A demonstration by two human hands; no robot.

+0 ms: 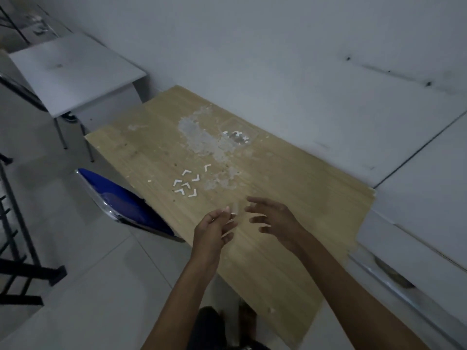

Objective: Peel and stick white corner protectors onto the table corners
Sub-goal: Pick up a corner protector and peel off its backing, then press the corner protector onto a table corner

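We look down on a long wooden table (265, 210) whose far side runs along a pale wall (252, 46), its top worn to a grey, flaking patch (202, 140) around the middle. At its right end it meets a white counter (417, 193), and past its far left end stands a smaller white table (73, 72) on thin metal legs. A blue chair (118, 195) is tucked against the table's near left edge, part of its seat hidden beneath the top. At the far left edge of our view is a black metal railing (15, 248) over a light tiled floor (88, 261). Toward the wall, on the worn patch, lies a clear plastic packet (237, 135) with a few small white bits inside. A loose cluster of white corner protectors (187, 183) is scattered on the tabletop just left of centre, each a small L-shaped piece, well apart from the table's corners. Our left hand (214, 231) hovers over the near part of the table, its thumb and fingertips pinching a small pale piece (234, 209) that is too blurred to make out further. Our right hand (273, 221) floats just beside it, fingers spread loose and grasping nothing. Both forearms reach in from the near edge of the view.
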